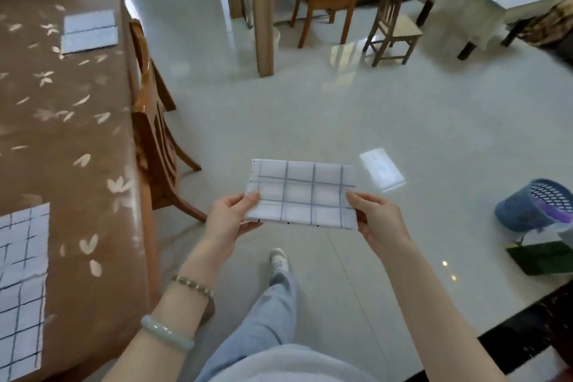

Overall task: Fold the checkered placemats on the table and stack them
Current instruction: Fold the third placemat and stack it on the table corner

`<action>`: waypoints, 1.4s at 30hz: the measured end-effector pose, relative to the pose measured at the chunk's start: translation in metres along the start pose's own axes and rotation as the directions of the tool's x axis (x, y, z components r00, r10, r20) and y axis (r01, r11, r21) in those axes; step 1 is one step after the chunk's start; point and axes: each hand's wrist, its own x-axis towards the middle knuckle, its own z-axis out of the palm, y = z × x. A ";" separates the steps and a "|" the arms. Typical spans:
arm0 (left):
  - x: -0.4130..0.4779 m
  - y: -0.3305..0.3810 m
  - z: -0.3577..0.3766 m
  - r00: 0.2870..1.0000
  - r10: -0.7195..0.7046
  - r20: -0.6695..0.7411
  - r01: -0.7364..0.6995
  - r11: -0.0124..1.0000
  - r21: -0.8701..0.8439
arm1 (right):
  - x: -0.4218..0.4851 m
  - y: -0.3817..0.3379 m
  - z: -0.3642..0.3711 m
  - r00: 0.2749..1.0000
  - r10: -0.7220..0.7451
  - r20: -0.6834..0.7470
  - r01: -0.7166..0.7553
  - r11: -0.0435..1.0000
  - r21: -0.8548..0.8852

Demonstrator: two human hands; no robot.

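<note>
Between the left hand [228, 220] and the right hand [378, 220], a folded checkered placemat [302, 195] is held over the floor.

Well to the left of the left hand, an unfolded placemat [21, 285] is laid flat on the brown table [77, 133], with a folded pile [90, 31] far beyond it. The left hand is clamped on the held mat's left edge, thumb on top and fingers beneath. The right hand is pinched on the right edge in the same way. The cloth is judged light, thin and soft, and it is stretched level only by the pull between the two grips. If one side were released, it would be expected to droop and its layers to fall open. Hold is best taken at the side edges, so that all layers are trapped together.
</note>
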 end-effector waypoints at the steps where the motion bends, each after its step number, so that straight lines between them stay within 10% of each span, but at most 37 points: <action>1: 0.015 0.009 0.001 1.000 0.013 -0.022 -0.013 1.000 -0.014 | 0.018 -0.010 0.011 1.000 -0.001 0.022 0.001 1.000 -0.012; 42: 0.518 0.396 -0.032 0.771 -0.004 -0.637 -0.166 0.964 -0.208 | 0.556 -0.324 0.530 0.792 0.201 0.576 0.103 0.887 -0.451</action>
